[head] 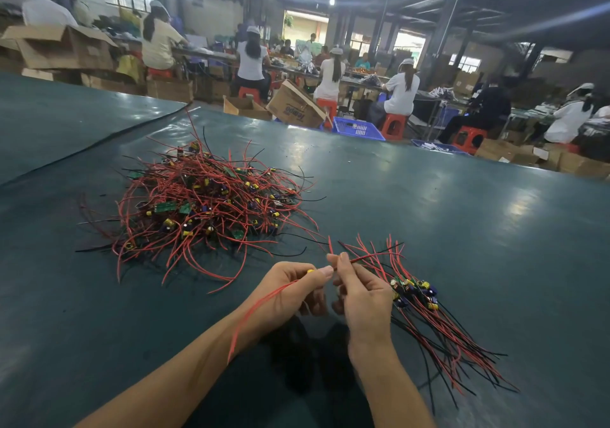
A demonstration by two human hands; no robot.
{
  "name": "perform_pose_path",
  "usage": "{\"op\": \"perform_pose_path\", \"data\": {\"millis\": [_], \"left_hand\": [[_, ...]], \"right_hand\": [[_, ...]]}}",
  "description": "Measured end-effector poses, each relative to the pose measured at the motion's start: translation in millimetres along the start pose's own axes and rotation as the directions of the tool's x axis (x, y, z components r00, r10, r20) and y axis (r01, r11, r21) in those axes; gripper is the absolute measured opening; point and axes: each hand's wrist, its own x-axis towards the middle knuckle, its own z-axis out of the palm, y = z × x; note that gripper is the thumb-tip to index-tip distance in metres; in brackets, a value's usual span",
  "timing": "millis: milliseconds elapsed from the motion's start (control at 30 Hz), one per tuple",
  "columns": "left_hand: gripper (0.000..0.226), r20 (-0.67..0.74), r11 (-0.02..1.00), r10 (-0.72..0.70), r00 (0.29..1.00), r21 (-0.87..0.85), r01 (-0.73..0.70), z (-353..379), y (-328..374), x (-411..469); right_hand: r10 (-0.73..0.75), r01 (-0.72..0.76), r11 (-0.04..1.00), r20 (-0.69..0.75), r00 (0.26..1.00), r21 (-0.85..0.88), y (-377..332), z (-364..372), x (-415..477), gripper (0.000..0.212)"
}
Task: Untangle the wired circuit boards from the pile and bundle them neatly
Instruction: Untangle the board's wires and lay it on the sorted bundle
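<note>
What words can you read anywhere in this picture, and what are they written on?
"Tempo", upside down and blurry, so a best guess: blue print on the tipped cardboard box behind the table.
Smaller print below it: too blurred to read.
Boards in the tangled pile, the sorted bundle and the wired circuit board that the left hand holds: markings too small to read.
</note>
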Motion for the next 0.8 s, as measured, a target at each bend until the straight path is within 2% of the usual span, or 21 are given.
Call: {"op": "perform_pose_path", "data": {"millis": [133, 333, 467, 533, 633, 733, 800], "left_hand": [[0.041, 0.032, 0.995, 0.059, 0.998, 0.079, -0.061, 1, -1, -2], [0.041, 0.112, 0.987, 0.091, 0.99, 0.123, -0.105, -1, -2, -2], [0.043, 0.087, 0.983, 0.103, 0.991, 0.143, -0.115, -6, -5, -2], [0.048, 0.055, 0.982, 0.104, 0.993, 0.152, -0.112, -9, -6, -1], [0.047, -0.015, 0.987, 0.102, 0.995, 0.128, -0.099, -10, -8, 1], [0.041, -0.013, 0.988, 0.109, 0.994, 0.114, -0.106, -8, -10, 1], [0.038, -0.003, 0.989, 0.101, 0.995, 0.109, -0.101, -9, -11, -1]], "right_hand": [[0.119, -0.11, 0.99, -0.108, 0.987, 0.093, -3, -5, 6, 0.025], [0.244, -0.173, 0.933, -0.202, 0.949, 0.316, -10, -17, 19, 0.019], [0.227, -0.163, 0.946, -0.215, 0.95, 0.279, -6, -14, 16, 0.021], [0.2, -0.157, 0.96, -0.174, 0.964, 0.234, -3, -12, 14, 0.024], [0.177, -0.172, 0.979, -0.041, 0.983, 0.106, 1, -6, 8, 0.02], [0.161, -0.167, 0.985, 0.124, 0.979, 0.036, 2, 2, 0, 0.019], [0.142, -0.143, 0.99, 0.147, 0.979, -0.004, 3, 4, -2, 0.022]]}}
